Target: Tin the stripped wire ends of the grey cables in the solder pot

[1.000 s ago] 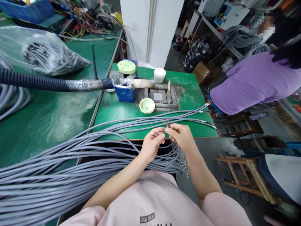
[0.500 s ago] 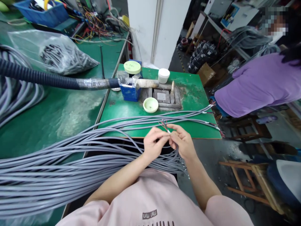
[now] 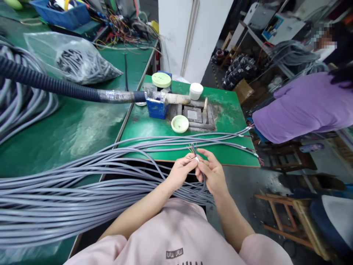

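Both hands meet at the near edge of the green table, around the stripped end of one grey cable (image 3: 204, 183). My left hand (image 3: 180, 171) pinches at the base of the fanned coloured wires (image 3: 193, 148), by a white band (image 3: 196, 159). My right hand (image 3: 212, 170) closes around the cable's jacket just below, its index finger raised beside the wires. Beneath the hands runs a thick bundle of grey cables (image 3: 91, 198). Several more cables (image 3: 220, 138) lie across the table, their stripped ends at the right edge.
Beyond the hands stand a pale green dish (image 3: 179, 124), a solder pot (image 3: 193, 114), a white tub (image 3: 196, 91) and a blue box (image 3: 157, 108) under a corrugated hose (image 3: 68, 88). A person in purple (image 3: 303, 106) is at the right, near a wooden stool (image 3: 298, 221).
The wires now stand more upright and fanned out between my hands. My left fingers have shifted up to the base of the wires. The whole view has shifted slightly.
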A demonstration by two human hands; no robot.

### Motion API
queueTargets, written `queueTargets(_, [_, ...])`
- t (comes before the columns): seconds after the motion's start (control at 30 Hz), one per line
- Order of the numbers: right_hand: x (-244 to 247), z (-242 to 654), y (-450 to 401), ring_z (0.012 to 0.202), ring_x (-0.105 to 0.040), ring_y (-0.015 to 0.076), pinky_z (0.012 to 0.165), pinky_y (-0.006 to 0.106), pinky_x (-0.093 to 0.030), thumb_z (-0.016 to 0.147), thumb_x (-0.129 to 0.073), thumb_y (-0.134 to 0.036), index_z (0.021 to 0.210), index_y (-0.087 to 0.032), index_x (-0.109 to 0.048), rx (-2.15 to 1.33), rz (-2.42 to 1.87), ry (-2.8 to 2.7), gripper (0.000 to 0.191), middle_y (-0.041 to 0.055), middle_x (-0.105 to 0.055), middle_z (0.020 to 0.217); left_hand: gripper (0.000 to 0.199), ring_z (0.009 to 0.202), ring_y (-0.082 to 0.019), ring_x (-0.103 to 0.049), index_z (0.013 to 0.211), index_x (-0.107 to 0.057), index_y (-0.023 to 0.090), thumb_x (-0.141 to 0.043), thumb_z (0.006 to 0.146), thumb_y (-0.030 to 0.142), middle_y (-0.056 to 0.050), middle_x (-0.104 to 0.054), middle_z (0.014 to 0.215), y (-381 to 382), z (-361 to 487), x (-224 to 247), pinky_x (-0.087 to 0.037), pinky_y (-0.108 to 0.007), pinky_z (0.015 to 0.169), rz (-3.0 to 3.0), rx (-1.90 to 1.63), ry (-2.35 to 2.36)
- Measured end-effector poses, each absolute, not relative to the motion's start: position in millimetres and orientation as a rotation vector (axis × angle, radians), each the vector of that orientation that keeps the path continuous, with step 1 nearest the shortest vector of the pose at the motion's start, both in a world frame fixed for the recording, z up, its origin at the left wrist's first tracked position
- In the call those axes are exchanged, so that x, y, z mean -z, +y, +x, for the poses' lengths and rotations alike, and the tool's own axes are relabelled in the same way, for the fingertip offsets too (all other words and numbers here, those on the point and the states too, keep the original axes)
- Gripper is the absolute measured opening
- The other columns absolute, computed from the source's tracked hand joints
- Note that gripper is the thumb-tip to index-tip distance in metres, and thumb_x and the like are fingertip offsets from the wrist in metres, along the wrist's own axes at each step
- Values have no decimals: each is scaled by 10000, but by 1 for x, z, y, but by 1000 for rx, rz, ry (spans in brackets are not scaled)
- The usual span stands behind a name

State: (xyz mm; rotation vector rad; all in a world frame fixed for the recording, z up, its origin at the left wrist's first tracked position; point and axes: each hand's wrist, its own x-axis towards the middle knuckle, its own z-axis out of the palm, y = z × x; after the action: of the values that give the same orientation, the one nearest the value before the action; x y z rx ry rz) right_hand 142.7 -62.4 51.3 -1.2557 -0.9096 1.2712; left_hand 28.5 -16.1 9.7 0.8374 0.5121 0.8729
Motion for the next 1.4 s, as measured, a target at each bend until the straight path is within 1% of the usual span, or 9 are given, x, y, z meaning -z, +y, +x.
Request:
queueTargets(0.1, [-59, 153, -61, 560, -580, 121, 540, 245, -465, 835, -600, -368, 1066, -221, -601, -1061, -1436, -1186, 273, -18, -642, 653, 293, 823, -162, -560, 634, -704, 149, -696, 764, 411, -51, -583, 792, -15, 25, -11, -439, -322, 827, 905, -894, 510])
queueTargets(0.17, [-66, 160, -57, 689, -607, 140, 648, 267, -479, 828, -607, -339, 939, -213, -657, -806, -1535, -1381, 176, 4, -655, 737, 235, 855, -150, -536, 682, -724, 165, -749, 709, 398, -42, -574, 870, -14, 24, -12, -422, -307, 841, 931, -929, 548])
queueTargets(0.33, [-84, 165, -41, 710, -570, 149, 696, 279, -455, 782, -644, -288, 727, -209, -661, -565, -1580, -1587, 98, 4, -613, 714, 233, 817, -146, -535, 688, -718, 167, -729, 727, 397, -38, -569, 827, -17, 21, -17, -431, -310, 813, 1033, -913, 546])
queueTargets(0.63, [-63, 149, -19, 492, -459, 98, 487, 235, -377, 636, -680, -313, 564, -171, -609, -1563, -1237, -977, 174, -14, -556, 560, 305, 676, -169, -625, 761, -715, 134, -666, 784, 434, -82, -690, 725, -19, 10, -18, -494, -311, 721, 1002, -643, 294])
queueTargets(0.73, [-56, 149, -18, 510, -470, 99, 510, 236, -380, 697, -646, -325, 598, -168, -649, -1495, -1257, -1052, 186, -13, -555, 564, 304, 643, -168, -630, 730, -709, 126, -710, 741, 430, -82, -691, 692, -19, 8, -14, -503, -305, 692, 930, -647, 322])
queueTargets(0.87, [-62, 158, -23, 613, -536, 124, 623, 257, -417, 821, -568, -345, 692, -184, -678, -1067, -1427, -1317, 234, -8, -586, 606, 298, 617, -149, -617, 718, -705, 123, -741, 709, 419, -70, -688, 674, -18, 8, -12, -501, -289, 669, 886, -715, 398])
queueTargets(1.1, [-81, 149, -34, 663, -559, 159, 708, 303, -420, 768, -648, -281, 540, -210, -571, -619, -1597, -1658, 252, -11, -576, 578, 294, 622, -132, -594, 642, -680, 125, -742, 703, 406, -43, -666, 647, -16, 10, -12, -482, -267, 659, 945, -756, 471])
queueTargets(1.23, [-79, 148, -34, 671, -595, 164, 698, 305, -446, 840, -584, -301, 573, -219, -626, -663, -1557, -1620, 282, 0, -618, 602, 269, 631, -126, -598, 690, -696, 131, -750, 704, 394, -43, -678, 680, -17, 9, -7, -486, -265, 672, 886, -814, 479])
queueTargets(1.4, [-68, 158, -38, 672, -613, 173, 697, 330, -484, 861, -574, -296, 750, -239, -714, -689, -1502, -1577, 188, 8, -666, 671, 325, 604, -126, -594, 704, -706, 124, -769, 673, 442, -59, -681, 672, -15, 7, -4, -486, -259, 639, 736, -871, 518])
